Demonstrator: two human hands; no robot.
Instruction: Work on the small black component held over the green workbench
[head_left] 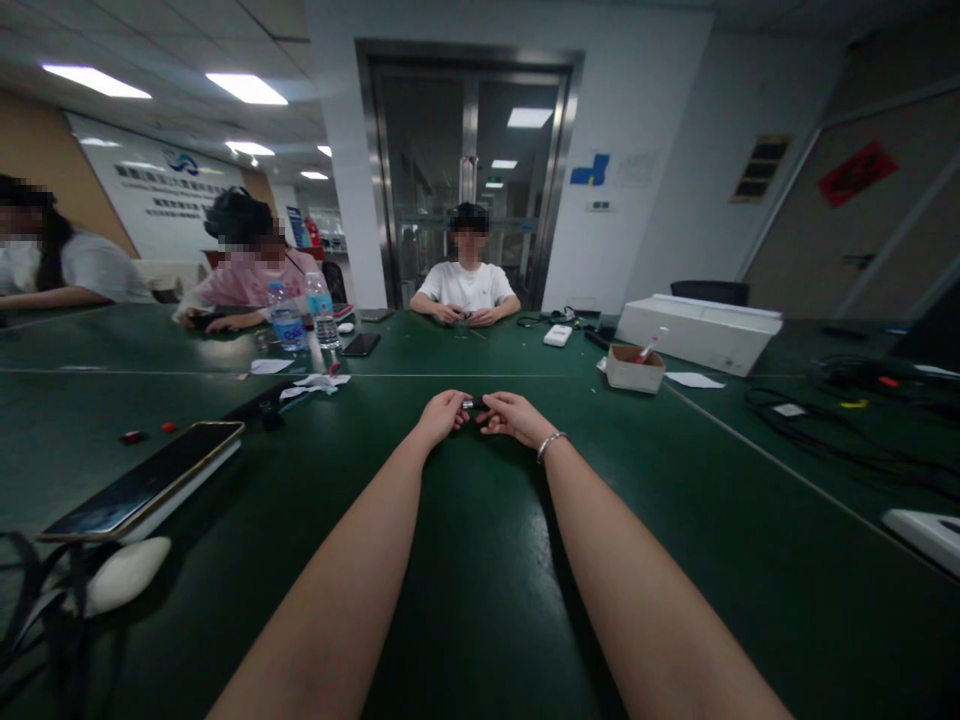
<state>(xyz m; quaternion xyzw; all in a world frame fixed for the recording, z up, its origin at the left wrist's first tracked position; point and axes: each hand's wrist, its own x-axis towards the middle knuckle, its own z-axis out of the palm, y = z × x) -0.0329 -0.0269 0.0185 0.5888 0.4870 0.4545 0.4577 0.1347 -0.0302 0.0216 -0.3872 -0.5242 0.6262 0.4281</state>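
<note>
Both arms reach forward over the dark green table (480,560). My left hand (444,415) is closed in a pinch on the silvery end of a small dark object (471,404). The fingers of my right hand (511,416), with a bracelet (550,446) at its wrist, are closed on the black end of the same object. It lies level between the fingertips, just above the tabletop. Its exact shape is too small to make out.
A phone on a white box (150,480) lies at left, near a white rounded object (127,575). Two bottles (304,315), a small cardboard box (635,370), a long white box (697,330) and cables (840,420) stand farther off. Three people sit beyond.
</note>
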